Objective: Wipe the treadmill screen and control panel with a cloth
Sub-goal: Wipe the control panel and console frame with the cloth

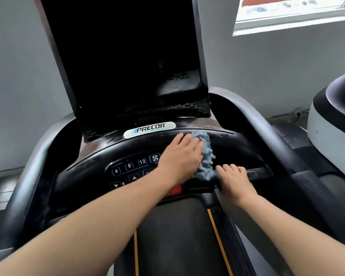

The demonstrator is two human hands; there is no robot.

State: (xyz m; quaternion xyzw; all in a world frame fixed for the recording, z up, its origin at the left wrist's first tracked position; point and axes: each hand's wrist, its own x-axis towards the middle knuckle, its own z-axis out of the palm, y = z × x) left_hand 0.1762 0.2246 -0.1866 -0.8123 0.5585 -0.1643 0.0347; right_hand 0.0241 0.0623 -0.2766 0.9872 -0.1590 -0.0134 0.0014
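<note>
The treadmill's dark screen [126, 56] stands tilted up in the middle. Below it curves the black control panel [100, 156] with lit number buttons [129, 165] and a Precor badge [149, 129]. My left hand [180, 156] lies flat on a blue nubby cloth [206, 156] and presses it against the panel's upper middle; the cloth sticks out along the hand's right side. My right hand [234, 181] rests on the panel's lower right edge, fingers loosely bent, just right of the cloth's lower end. A red stop button [175, 190] shows partly under my left wrist.
Grey handrails [267, 124] curve down both sides of the console. The running belt [177, 236] with orange stripes lies below. Another machine [335, 120] stands at the right. A grey wall and a window [295, 12] are behind.
</note>
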